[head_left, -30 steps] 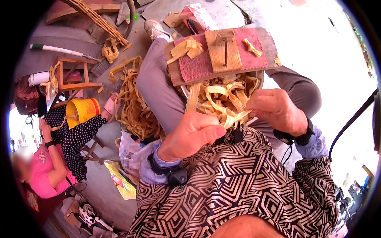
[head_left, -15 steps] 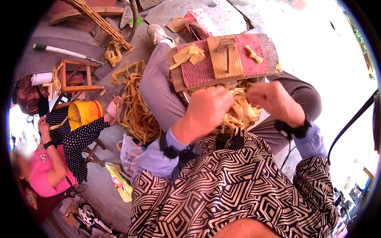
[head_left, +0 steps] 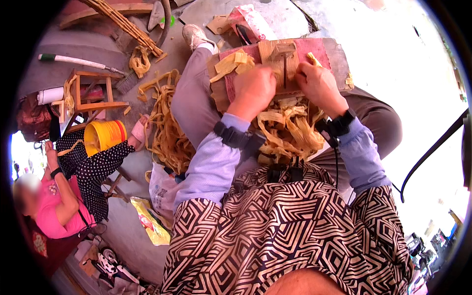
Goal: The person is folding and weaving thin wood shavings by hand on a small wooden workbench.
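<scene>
On my lap lies a wooden board [head_left: 339, 61] with a red textured cloth [head_left: 322, 48] over it. A small wooden block [head_left: 277, 46] with an upright metal piece [head_left: 285, 69] is set on the cloth. My left hand [head_left: 255, 91] is closed just left of the block, its fingertips slightly blurred. To the right of the metal piece, my right hand [head_left: 319, 88] is closed in a pinch. What either hand holds is too small or hidden to make out. Folded yellowish strips [head_left: 231, 66] lie by my left hand, and another strip [head_left: 313, 60] lies beyond my right.
Tangled pale strips [head_left: 290, 130] fill a container under the board. A long heap of strips [head_left: 167, 128] lies on the floor to the left. Further left, a seated person [head_left: 64, 196] has a yellow bucket [head_left: 105, 137] on the lap, near a wooden stool [head_left: 101, 105] and brush [head_left: 81, 63].
Both hands have moved forward, from above the tangled strips to the board, on either side of the metal piece. The small strip on the cloth's right is now partly behind my right hand.
</scene>
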Tool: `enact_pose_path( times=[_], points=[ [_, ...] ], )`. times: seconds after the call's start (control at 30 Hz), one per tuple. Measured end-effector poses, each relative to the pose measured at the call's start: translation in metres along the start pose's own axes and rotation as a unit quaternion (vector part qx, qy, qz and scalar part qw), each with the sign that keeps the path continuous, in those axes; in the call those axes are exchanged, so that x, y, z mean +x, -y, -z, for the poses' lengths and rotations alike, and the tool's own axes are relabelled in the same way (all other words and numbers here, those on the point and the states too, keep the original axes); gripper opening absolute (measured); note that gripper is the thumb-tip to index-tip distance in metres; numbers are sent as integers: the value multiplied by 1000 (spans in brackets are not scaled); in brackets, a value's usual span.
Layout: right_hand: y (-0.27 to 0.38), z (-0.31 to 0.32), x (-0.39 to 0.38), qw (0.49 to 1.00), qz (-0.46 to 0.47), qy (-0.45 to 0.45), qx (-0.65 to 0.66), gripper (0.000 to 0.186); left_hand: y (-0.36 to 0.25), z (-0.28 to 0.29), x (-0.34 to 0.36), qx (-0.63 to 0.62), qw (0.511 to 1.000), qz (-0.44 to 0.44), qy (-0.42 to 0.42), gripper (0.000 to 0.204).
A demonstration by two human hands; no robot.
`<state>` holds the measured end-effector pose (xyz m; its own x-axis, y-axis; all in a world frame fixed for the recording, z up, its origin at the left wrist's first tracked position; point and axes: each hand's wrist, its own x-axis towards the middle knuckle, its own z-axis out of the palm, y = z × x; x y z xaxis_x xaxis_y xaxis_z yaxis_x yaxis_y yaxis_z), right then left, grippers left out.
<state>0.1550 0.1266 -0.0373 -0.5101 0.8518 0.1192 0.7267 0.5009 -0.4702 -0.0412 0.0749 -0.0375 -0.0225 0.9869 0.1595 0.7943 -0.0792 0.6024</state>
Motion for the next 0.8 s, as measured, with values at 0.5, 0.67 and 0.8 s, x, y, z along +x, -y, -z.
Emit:
enact_pose_path(
  times=[0.5, 0.67, 0.8],
  points=[
    [22, 21, -66, 979, 35, 42, 198, 21, -11, -1, -100, 195, 976, 21, 95, 29],
    [41, 34, -81, 953, -44, 152, 258, 11, 6, 27, -113, 67, 993, 99, 2, 21],
    [35, 21, -94, 951, -39, 147, 269, 12, 22, 30, -131, 145, 986, 68, 52, 16]
  ],
)
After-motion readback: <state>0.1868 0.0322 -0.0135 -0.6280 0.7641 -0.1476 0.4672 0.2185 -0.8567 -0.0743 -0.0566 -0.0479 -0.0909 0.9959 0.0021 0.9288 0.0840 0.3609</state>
